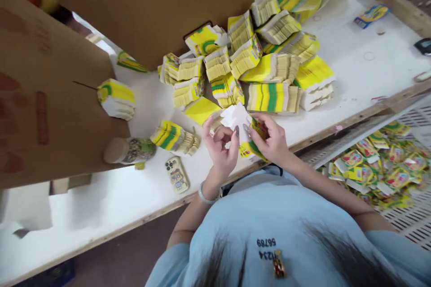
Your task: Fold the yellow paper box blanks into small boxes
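Between thumb and fingers, my right hand (272, 141) grips a small carton (247, 121), with white flaps spread at its top and yellow-green print showing lower down. My left hand (220, 147) is beside those white flaps, its thumb and forefinger apart and its other fingers curled; whether it touches the carton is unclear. Just beyond the hands lie stacks of flat yellow-and-green cartons (269, 97), some bent into wavy rows. Another stack (173, 136) lies left of my left hand, close to a phone in a yellow case (177, 175).
Large cardboard boxes (50, 94) stand at the left and back of the white table (104, 208). A lidded jar (129, 150) lies against one. Below the table's wooden edge, a white crate (414, 215) holds many printed cartons (380, 166). A blue-yellow box (372, 15) lies far right.
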The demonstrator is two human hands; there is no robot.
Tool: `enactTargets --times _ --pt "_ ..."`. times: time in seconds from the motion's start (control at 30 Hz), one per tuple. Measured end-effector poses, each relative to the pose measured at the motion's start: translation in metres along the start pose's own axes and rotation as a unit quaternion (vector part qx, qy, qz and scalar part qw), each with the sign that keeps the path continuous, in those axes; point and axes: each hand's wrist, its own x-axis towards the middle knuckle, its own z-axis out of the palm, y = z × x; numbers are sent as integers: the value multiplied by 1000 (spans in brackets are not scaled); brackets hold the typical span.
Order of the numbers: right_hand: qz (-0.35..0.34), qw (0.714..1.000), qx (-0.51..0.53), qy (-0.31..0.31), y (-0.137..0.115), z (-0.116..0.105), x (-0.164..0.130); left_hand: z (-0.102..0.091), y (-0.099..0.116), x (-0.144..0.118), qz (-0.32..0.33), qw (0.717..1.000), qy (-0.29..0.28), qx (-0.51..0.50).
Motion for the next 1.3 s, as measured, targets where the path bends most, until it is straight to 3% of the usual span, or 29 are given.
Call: enactTargets --times 0.07,0.13,0.23,0.3,0.43,0.6,0.7,0.87,1.03,1.1,1.23,1.3 --pt "8 1000 0 0 -1 1 -5 -2 -4 -11 -25 999 -26 -23" --pt "7 1000 -2 11 -5 2 -8 -2 -9 -24 -70 991 -97 -59" --pt "-15 999 -27 20 -11 3 -11 -1 -16 -41 -180 952 -224 -108" --pt "-10 999 -39 -2 -14 2 -12 -4 -21 -48 -234 930 -261 -112" --pt "35 998 -8 -50 -11 -3 -18 -9 -25 -53 -259 934 -241 -59" --pt "184 977 103 41 -8 2 -35 -10 -18 -58 -296 924 -243 1" --pt "248 954 160 56 -7 5 -45 -6 -12 -63 -309 924 -224 -18" --pt "168 976 136 -13 0 -10 -51 -4 -6 -78 -313 930 -142 -129" --pt "201 957 158 -133 1 -24 -50 -13 -13 -92 -341 902 -215 -154" --pt "188 961 152 -135 0 -25 -52 -14 -15 -92 -324 911 -218 -132" --pt "130 982 123 -58 5 -28 -59 -12 -9 -82 -328 922 -171 -114" --pt "68 987 113 -92 10 -36 -60 -13 -2 -72 -346 911 -194 -116"
